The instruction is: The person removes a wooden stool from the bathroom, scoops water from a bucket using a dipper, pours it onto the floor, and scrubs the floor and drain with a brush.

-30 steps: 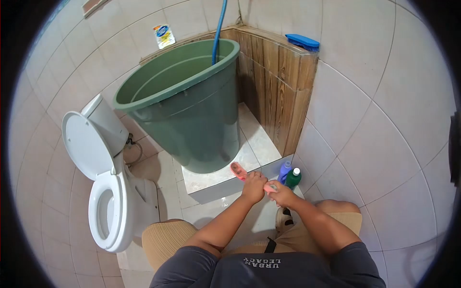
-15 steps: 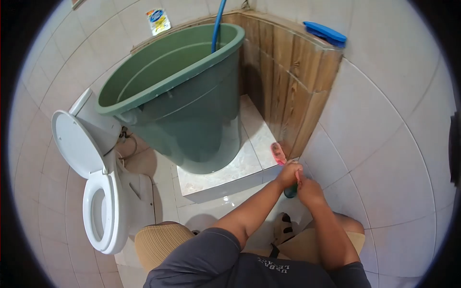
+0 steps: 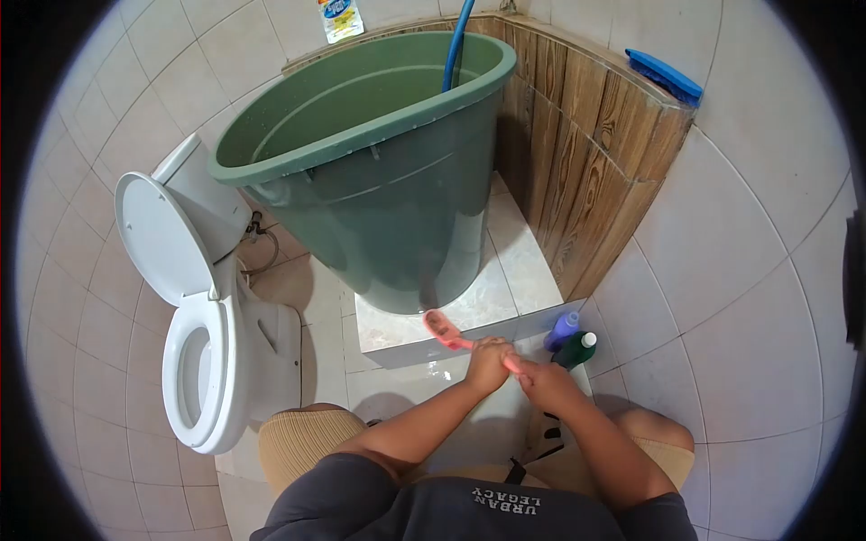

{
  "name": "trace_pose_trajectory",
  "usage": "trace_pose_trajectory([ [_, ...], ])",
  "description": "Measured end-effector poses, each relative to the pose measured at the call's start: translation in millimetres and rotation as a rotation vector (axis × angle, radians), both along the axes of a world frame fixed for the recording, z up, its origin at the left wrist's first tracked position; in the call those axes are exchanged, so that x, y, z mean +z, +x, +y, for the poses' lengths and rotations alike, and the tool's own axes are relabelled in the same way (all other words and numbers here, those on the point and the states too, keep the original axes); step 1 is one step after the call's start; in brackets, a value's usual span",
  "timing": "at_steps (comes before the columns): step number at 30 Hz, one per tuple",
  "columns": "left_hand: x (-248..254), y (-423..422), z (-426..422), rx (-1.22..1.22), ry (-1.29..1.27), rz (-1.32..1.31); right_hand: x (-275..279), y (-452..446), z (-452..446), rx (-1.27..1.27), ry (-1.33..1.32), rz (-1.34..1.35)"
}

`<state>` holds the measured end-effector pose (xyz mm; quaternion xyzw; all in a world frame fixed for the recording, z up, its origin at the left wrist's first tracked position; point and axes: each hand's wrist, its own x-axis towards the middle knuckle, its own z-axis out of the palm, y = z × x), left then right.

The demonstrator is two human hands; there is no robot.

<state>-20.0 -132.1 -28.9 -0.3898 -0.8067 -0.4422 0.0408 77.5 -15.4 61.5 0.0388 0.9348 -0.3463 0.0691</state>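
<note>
Both my hands grip a pink long-handled brush [image 3: 442, 326]. My left hand [image 3: 488, 364] is closed round the handle nearer the head, and my right hand [image 3: 548, 388] is closed near the handle's end. The brush's oval head points left, at the front edge of the tiled step [image 3: 397, 329], close to the base of a large green tub [image 3: 379, 216]. I cannot tell whether the bristles touch the tiles. To the right of my hands stand a purple bottle [image 3: 562, 330] and a dark green bottle [image 3: 575, 350] with a white cap.
A white toilet [image 3: 230, 361] with its lid raised stands at left. A blue hose [image 3: 457, 45] hangs into the tub. On the wood-look ledge [image 3: 586, 153] lies a blue brush [image 3: 665, 77]; a sachet [image 3: 341, 20] is at the back wall. The floor [image 3: 388, 388] looks wet.
Both hands and the brush have moved left, from the wall corner to the front of the step beneath the tub. The two bottles now show more fully. The camera view has shifted a little.
</note>
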Motion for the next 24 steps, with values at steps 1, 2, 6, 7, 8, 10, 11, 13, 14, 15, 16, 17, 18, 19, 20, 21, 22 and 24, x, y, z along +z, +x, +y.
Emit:
trace_pose_trajectory([
  [1, -3.4, -3.5, 12.0, -0.052, 0.046, 0.006, 6.2, 0.1, 4.7, -0.046, 0.041, -0.041],
  [2, -4.1, -8.5, 27.9, -0.102, 0.095, 0.014, 12.0, 0.0, 10.0, -0.091, 0.086, -0.079],
  [6, -11.5, -23.3, 95.7, -0.292, 0.137, -0.003, 22.1, 6.5, 39.6, -0.309, 0.203, -0.02],
  [7, -1.9, -21.2, 112.4, -0.29, 0.142, -0.002, 9.0, 7.0, 58.1, -0.289, 0.147, 0.05],
  [8, 7.2, -20.8, 121.3, -0.293, 0.167, -0.042, -6.4, 6.4, 80.2, -0.269, 0.094, 0.118],
  [10, 16.7, -26.4, 132.9, -0.219, 0.241, -0.077, 5.4, 4.3, 102.6, -0.314, -0.052, 0.128],
  [11, 14.1, -31.0, 136.5, -0.179, 0.266, -0.097, 18.4, 0.2, 104.1, -0.402, -0.229, 0.144],
  [13, 10.9, -46.6, 138.8, -0.18, 0.249, -0.1, 37.9, -12.6, 98.7, -0.566, -0.616, 0.166],
  [14, 18.2, -48.9, 133.9, -0.16, 0.264, -0.07, 39.9, -20.7, 97.3, -0.587, -0.704, 0.279],
  [15, 23.5, -51.0, 128.0, -0.14, 0.278, -0.044, 41.2, -28.0, 95.5, -0.606, -0.775, 0.325],
  [16, 21.5, -58.3, 124.9, -0.153, 0.269, -0.008, 42.3, -36.1, 94.7, -0.623, -0.846, 0.371],
  [17, 23.5, -62.9, 122.7, -0.148, 0.281, 0.017, 42.6, -44.3, 93.9, -0.639, -0.916, 0.416],
  [18, 26.7, -67.2, 121.6, -0.141, 0.293, 0.04, 40.4, -52.8, 93.9, -0.626, -0.957, 0.452],
  [19, 30.5, -71.7, 119.9, -0.135, 0.304, 0.064, 37.8, -61.7, 93.8, -0.613, -0.998, 0.489],
  [20, 36.5, -77.5, 115.9, -0.14, 0.246, 0.031, 36.0, -70.9, 93.3, -0.599, -1.042, 0.526],
  [21, 38.5, -84.1, 115.4, -0.109, 0.251, 0.015, 34.8, -80.0, 92.5, -0.566, -1.076, 0.549],
  [22, 40.8, -90.2, 115.2, -0.078, 0.254, 0.0, 35.0, -88.8, 90.7, -0.534, -1.113, 0.571],
  [24, 44.2, -101.8, 114.6, -0.008, 0.238, -0.023, 20.7, -108.4, 91.6, -0.445, -1.17, 0.596],
])
